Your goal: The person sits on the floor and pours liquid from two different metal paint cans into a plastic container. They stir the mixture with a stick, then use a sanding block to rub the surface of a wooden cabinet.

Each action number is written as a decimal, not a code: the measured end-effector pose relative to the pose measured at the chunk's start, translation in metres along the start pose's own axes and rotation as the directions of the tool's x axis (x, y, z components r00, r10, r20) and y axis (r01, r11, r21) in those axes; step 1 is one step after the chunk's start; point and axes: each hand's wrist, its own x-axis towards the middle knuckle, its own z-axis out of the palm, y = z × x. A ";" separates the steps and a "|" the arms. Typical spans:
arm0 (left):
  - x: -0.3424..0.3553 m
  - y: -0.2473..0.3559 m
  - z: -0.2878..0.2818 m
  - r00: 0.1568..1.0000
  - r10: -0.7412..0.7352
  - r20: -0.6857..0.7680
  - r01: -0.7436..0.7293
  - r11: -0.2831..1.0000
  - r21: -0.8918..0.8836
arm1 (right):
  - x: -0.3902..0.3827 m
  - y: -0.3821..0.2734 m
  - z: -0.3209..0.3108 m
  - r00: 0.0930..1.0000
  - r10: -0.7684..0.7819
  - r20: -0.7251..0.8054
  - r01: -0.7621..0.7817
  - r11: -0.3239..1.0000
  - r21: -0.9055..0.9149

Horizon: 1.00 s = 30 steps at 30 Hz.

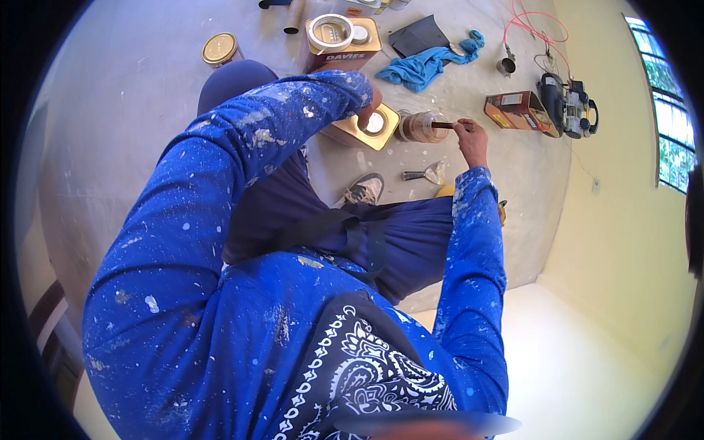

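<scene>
Stick (pixel 443 125) grasped by the right hand (pixel 471 139) points away from the right edge of the floor (pixel 524 220) toward the jar (pixel 418 129), left hand (pixel 372 103) at the can (pixel 384 137), its grip unclear.

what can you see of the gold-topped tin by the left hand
The gold-topped tin looks boxy and metallic, its shiny, roughly rectangular top set with a pale round cap or opening. It is on the gray floor, just left of a clear jar. The left hand reaches over it, fingers at the round part; firm contact is unclear. The arm hides some of it.
</scene>
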 end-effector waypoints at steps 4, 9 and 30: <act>0.000 -0.001 0.001 1.000 0.002 0.008 -0.002 1.000 -0.020 | -0.006 -0.004 0.008 0.993 -0.113 0.020 0.112 0.919 -0.378; 0.003 -0.002 0.003 0.999 0.012 0.044 -0.011 1.000 -0.022 | -0.010 -0.008 0.022 0.997 -0.070 -0.017 0.068 0.993 -0.101; 0.013 -0.006 -0.004 1.000 0.020 -0.003 -0.019 1.000 0.012 | -0.001 -0.004 0.019 0.984 -0.137 -0.110 0.085 0.919 -0.385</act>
